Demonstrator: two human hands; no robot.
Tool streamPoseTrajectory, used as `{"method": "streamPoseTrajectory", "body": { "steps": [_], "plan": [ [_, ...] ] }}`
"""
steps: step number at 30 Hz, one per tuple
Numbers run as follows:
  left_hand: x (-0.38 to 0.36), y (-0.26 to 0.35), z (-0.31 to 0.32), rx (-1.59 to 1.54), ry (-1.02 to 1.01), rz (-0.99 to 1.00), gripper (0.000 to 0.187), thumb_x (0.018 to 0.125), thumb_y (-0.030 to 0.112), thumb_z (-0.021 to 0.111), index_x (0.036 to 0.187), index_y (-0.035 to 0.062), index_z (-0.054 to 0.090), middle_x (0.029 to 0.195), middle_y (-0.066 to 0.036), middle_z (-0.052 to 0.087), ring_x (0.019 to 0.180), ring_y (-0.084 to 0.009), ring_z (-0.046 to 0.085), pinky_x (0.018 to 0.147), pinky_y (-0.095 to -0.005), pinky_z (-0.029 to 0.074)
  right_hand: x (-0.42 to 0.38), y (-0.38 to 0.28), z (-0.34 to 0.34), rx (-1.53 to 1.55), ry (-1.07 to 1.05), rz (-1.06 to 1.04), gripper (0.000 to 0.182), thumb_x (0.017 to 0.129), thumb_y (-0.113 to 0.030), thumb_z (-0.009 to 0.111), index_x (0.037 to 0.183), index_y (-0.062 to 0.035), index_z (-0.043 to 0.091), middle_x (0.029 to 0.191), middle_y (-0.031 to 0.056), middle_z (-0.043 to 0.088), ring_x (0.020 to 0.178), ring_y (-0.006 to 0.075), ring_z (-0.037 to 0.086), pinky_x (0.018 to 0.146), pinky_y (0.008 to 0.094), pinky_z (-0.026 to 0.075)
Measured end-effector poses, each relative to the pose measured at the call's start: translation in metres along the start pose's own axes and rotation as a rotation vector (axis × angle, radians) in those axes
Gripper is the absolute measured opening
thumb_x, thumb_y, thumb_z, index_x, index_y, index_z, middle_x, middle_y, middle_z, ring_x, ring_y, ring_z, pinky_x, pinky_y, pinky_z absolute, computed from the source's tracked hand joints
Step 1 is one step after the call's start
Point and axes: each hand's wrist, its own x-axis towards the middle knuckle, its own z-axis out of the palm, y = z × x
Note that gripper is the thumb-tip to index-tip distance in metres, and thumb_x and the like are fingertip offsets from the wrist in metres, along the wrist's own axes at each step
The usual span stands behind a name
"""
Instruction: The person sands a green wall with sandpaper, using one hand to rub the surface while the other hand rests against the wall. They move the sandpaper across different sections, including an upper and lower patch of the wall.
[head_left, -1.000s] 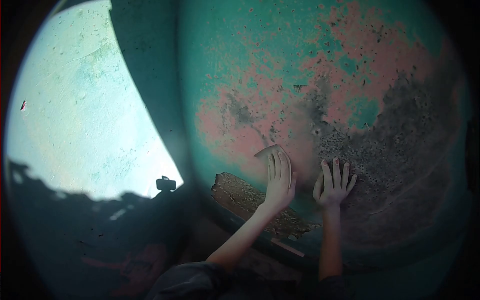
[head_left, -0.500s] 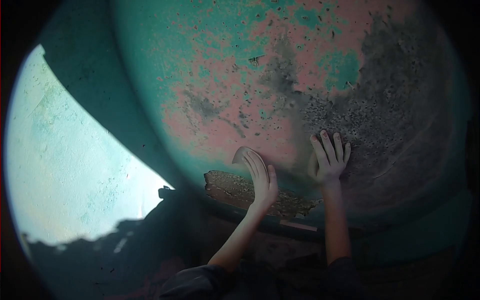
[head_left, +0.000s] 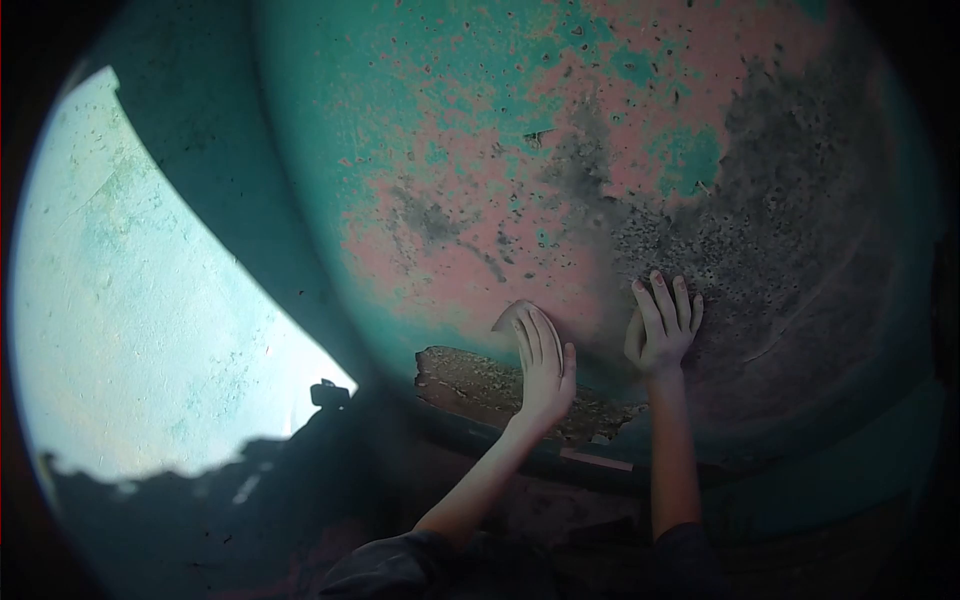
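A large rounded surface (head_left: 420, 120), patched in green, pink and dark grey, curves in front of me. My left hand (head_left: 546, 365) lies on its lower part, fingers together and pressing a thin curved sheet that looks like sandpaper (head_left: 508, 316) against it. Most of that sheet is hidden under the fingers. To the right, my right hand (head_left: 664, 325) rests on the dark grey area with its fingers spread and nothing in it. Just below my left hand is a rough brown patch (head_left: 465, 384) with ragged edges, partly covered by the hand and wrist.
Bright light falls on a pale blue-green wall (head_left: 150, 300) at the left. A dark shadow with an uneven edge (head_left: 260, 510) covers its lower part. The rounded surface has a dark lower rim, and the area beneath it is dim.
The view has shifted, so the surface appears lower and farther right. My left hand has slid slightly right along it with the sandpaper. My right hand stays in nearly the same spot.
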Motion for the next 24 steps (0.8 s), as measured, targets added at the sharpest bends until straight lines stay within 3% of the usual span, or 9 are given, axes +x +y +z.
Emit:
{"method": "streamPoseTrajectory", "body": {
  "steps": [2,7,11,13,17,22,24],
  "plan": [
    [0.003,-0.001,0.002,-0.039,-0.066,0.039,0.069,0.107,0.025,0.039,0.157,-0.0079,0.004,0.163,-0.033,0.0,0.15,-0.0537,-0.002,0.121,-0.0579,0.006,0.0,0.001,0.0,0.001,0.003,-0.01,0.043,0.085,-0.012,0.057,0.126,-0.0191,0.068,0.138,0.0035,0.062,0.137,0.0286,0.048,0.122,0.0488,0.019],
    [0.066,-0.013,-0.046,-0.078,0.195,-0.042,0.07,0.106,0.024,0.043,0.156,-0.0086,0.005,0.162,-0.033,0.002,0.149,-0.0545,0.0,0.12,-0.0592,0.009,-0.003,0.002,0.001,-0.014,-0.003,-0.008,0.043,0.086,-0.013,0.057,0.127,-0.0191,0.068,0.138,0.0047,0.062,0.138,0.0292,0.048,0.122,0.0492,0.019],
    [0.053,-0.011,-0.023,-0.002,0.2,-0.023,0.07,0.106,0.024,0.041,0.157,-0.0079,0.006,0.163,-0.032,0.002,0.149,-0.0541,0.001,0.12,-0.0593,0.011,-0.005,0.001,0.005,-0.034,0.022,0.002,0.042,0.087,-0.012,0.056,0.126,-0.0185,0.068,0.137,0.005,0.062,0.138,0.0295,0.047,0.122,0.0494,0.02],
    [0.007,0.001,0.006,0.056,-0.007,0.069,0.068,0.106,0.024,0.04,0.157,-0.0069,0.006,0.163,-0.031,0.003,0.15,-0.0534,0.001,0.12,-0.0591,0.011,-0.009,-0.001,0.001,-0.043,0.024,0.003,0.042,0.087,-0.012,0.055,0.126,-0.0183,0.068,0.137,0.0052,0.062,0.138,0.0295,0.047,0.122,0.0494,0.02],
    [-0.011,0.003,-0.001,0.013,-0.194,0.003,0.067,0.106,0.023,0.04,0.157,-0.0064,0.007,0.163,-0.031,0.004,0.149,-0.0543,0.001,0.12,-0.0593,0.011,-0.009,0.003,0.003,-0.039,0.034,-0.003,0.042,0.087,-0.011,0.053,0.126,-0.0183,0.068,0.138,0.005,0.062,0.138,0.029,0.047,0.122,0.0488,0.02],
    [0.06,-0.015,-0.046,-0.025,0.17,-0.018,0.067,0.106,0.024,0.04,0.157,-0.0063,0.008,0.163,-0.031,0.006,0.149,-0.0556,0.003,0.12,-0.0597,0.012,-0.01,0.003,0.005,-0.045,0.058,-0.001,0.042,0.087,-0.012,0.052,0.126,-0.0181,0.068,0.138,0.0046,0.062,0.139,0.0285,0.046,0.122,0.0484,0.02],
    [0.058,-0.016,-0.039,0.037,0.157,-0.002,0.068,0.106,0.024,0.041,0.157,-0.0064,0.008,0.163,-0.032,0.006,0.149,-0.0557,0.003,0.12,-0.0597,0.012,-0.01,0.002,0.003,-0.039,0.045,0.009,0.043,0.087,-0.011,0.053,0.126,-0.0182,0.068,0.137,0.0043,0.062,0.138,0.0283,0.046,0.122,0.0485,0.02]
  ]
}}
